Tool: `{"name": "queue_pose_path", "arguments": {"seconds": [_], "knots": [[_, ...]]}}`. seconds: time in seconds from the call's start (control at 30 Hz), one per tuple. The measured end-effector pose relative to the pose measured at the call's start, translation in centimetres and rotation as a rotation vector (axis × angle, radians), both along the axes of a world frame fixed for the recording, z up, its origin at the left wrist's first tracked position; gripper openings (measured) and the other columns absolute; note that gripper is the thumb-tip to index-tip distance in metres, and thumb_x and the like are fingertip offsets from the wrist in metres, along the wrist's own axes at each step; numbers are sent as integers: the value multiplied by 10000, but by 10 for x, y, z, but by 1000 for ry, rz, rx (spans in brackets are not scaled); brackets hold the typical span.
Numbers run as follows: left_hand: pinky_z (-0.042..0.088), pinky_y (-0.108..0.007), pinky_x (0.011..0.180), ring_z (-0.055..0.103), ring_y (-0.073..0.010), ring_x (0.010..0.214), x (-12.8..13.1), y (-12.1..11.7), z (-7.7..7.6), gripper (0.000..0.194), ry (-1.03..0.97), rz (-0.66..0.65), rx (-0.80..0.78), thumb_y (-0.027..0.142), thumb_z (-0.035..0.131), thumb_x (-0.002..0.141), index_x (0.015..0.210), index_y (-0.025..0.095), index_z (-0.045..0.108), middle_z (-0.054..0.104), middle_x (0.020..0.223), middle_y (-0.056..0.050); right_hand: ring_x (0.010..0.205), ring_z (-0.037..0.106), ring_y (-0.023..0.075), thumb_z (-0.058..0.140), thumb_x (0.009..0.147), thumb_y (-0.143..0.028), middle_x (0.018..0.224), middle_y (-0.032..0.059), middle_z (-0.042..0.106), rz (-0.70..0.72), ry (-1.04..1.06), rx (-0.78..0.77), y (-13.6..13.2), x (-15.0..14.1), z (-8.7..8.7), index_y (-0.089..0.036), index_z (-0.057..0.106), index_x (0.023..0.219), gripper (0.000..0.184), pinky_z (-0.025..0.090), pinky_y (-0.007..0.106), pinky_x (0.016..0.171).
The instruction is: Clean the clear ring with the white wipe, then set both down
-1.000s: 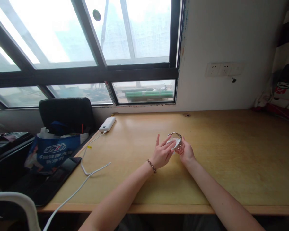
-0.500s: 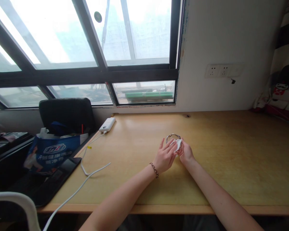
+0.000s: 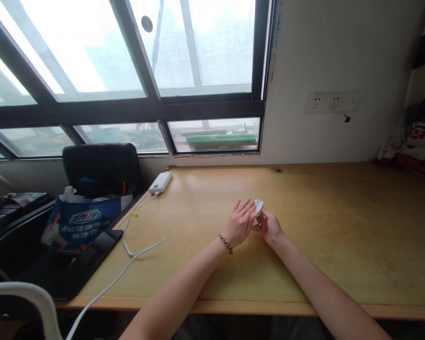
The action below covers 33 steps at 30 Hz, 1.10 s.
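Centre of frame, over a wooden desk (image 3: 322, 226): left hand (image 3: 238, 223), fingers mostly straight, presses a small white cloth (image 3: 258, 206) vs. a metal bracelet (image 3: 256, 223). Right hand (image 3: 270, 228) is curled round the bracelet, gripping it; bracelet mostly hidden btw. both hands. Power bank (image 3: 159, 182) w/ white cable (image 3: 127, 264) at left.

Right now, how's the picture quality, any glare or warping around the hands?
Head view: the window is blown out white, its frames bow from wide-angle distortion; the desk is evenly lit, with soft sheen. The left hand and right hand look sharp, the white cloth small.
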<state>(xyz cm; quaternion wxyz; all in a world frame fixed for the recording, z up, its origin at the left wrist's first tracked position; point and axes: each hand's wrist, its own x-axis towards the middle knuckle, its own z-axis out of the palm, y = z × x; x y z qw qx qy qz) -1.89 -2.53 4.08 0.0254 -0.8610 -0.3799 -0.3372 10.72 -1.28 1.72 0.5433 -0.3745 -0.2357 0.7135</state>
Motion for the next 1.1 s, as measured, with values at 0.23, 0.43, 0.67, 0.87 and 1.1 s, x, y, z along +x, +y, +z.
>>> {"name": "queue_pose_path", "arguments": {"seconds": [0.23,0.43,0.67,0.87,1.1], "knots": [[312,-392,997,328,-177,1198,-1,7,-10,371,-69,67,-26,241,257,859,1175,119,408,431,1247,-118,573,607,162,491,745,-372,718,55,673,-31,-20,-16,1,6,7,-154,609,889,287,487,286,516],[335,-413,980,326,-200,1198,1,5,-13,370,-79,55,20,254,260,857,1169,114,402,433,1238,-139,564,612,157,484,766,-324,714,45,675,-89,48,13,5,8,5,-154,606,863,229,488,274,499],[333,-426,983,274,-209,1224,6,1,-13,367,-48,-6,26,242,274,854,1177,116,394,454,1215,-143,550,606,141,480,779,-306,702,35,674,-174,107,23,12,13,-3,-161,596,807,187,476,240,462],[305,-428,1000,200,-214,1250,8,-4,-11,396,3,-75,49,213,295,846,1216,83,345,392,1269,-150,590,617,141,413,814,-316,696,31,673,-203,186,1,18,19,-4,-162,588,766,238,484,243,496],[284,-418,1009,227,-192,1243,8,-7,-7,374,62,-144,93,219,298,845,1193,115,386,401,1270,-126,605,625,168,370,819,-359,634,33,662,-233,129,33,22,25,-4,-189,580,751,279,491,279,518]]}}
